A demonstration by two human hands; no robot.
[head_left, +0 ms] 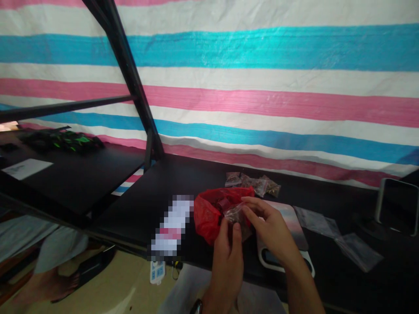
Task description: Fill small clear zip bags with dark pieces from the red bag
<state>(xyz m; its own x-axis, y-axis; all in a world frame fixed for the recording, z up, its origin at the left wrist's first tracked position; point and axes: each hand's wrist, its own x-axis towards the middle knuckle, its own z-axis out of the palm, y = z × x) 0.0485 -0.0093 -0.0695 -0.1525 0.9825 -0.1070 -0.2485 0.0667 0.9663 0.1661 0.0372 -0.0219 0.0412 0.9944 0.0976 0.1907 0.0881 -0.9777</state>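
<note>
Between my two hands is a small clear zip bag (234, 213) with something brownish in it. My left hand (227, 255) pinches its near side with thumb and finger. At its right edge, the fingers of my right hand (265, 220) close on the plastic. Right behind the zip bag, a red plastic bag (206, 213) stands open on the black table, its contents dark and hard to make out. Under my right forearm sits a kitchen scale (293, 222) with a shiny plate, partly covered by the arm.
Several filled zip bags (258, 184) lie behind the red bag. Flat clear bags (356, 250) lie right of the scale, near a dark-screened device (397, 207). A blurred paper (173, 226) is at left. A black metal post (131, 78) rises beyond; a power strip (157, 271) hangs below the edge.
</note>
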